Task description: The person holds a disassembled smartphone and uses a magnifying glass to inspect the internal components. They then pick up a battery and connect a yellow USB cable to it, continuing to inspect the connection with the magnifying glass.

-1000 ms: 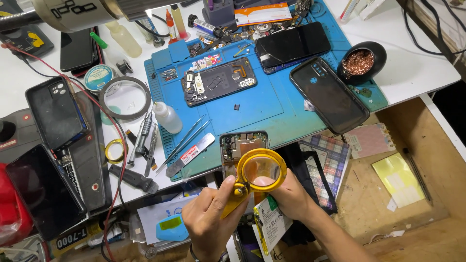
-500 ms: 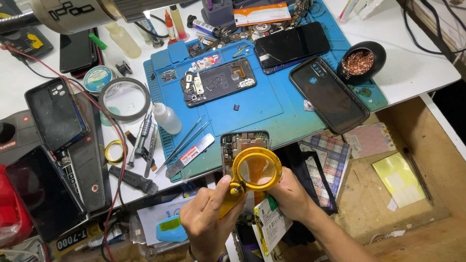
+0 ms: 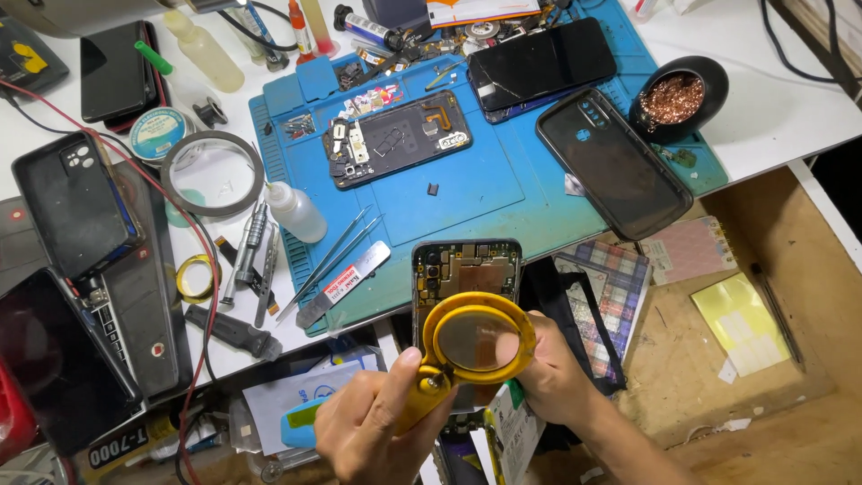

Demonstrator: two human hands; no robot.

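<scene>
Magnifier (image 3: 478, 341) up in my left hand (image 3: 373, 427), grip closed around its yellow handle, lens hovering right over the opened phone (image 3: 467, 269). My right hand (image 3: 552, 373) grips that phone from the side, fingers wrapped on its edge, holding it just off the near edge of the blue mat (image 3: 467, 198). Tweezers (image 3: 332, 256) lie on the mat to the left.

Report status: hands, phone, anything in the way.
Left hand grips yellow magnifier. Right hand holds opened phone beneath the lens. Nothing blocking.
</scene>
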